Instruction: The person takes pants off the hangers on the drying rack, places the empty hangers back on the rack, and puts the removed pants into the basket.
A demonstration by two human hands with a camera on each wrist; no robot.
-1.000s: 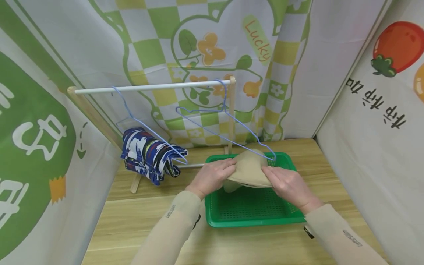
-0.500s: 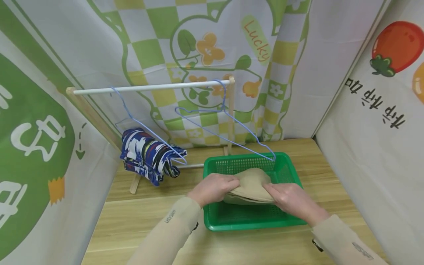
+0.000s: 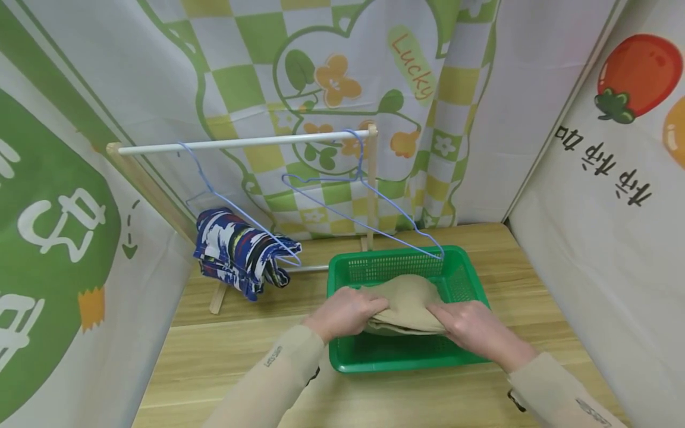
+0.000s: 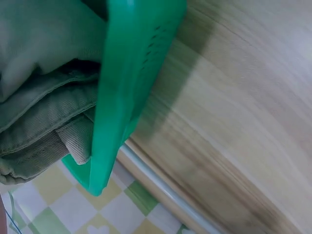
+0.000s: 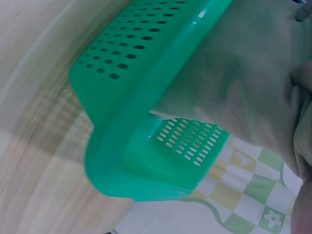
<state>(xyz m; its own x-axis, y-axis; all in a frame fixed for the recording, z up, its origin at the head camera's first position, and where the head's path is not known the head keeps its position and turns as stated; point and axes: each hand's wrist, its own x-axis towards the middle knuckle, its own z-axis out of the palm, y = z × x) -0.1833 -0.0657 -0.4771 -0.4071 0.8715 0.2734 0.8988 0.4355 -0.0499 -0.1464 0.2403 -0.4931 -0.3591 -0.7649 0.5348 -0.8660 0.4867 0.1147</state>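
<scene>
Khaki pants (image 3: 409, 297) lie bunched and folded inside a green plastic basket (image 3: 407, 364). My left hand (image 3: 346, 310) pinches their left edge, thumb on top. On the opposite side my right hand (image 3: 476, 327) pinches the right edge, so the cloth stretches between both hands. The left wrist view shows stitched layers and what looks like a belt loop on the pants (image 4: 44, 112), close to the basket wall (image 4: 122, 83). In the right wrist view, part of the pants (image 5: 234, 73) hangs over the basket's corner; the fingers there are mostly cut off.
Behind the basket stands a rack with a white rail (image 3: 246, 141). A bare blue hanger (image 3: 332, 205) hangs at its right, its lower corner over the basket. Blue patterned folded clothing (image 3: 241, 249) hangs on the left hanger (image 3: 200, 169). Fabric walls enclose the wooden table (image 3: 225, 356).
Both hands have brought the khaki pants down and toward me, from near the bare hanger's lower bar to lower in the basket. Over the last half second they moved only slightly.
</scene>
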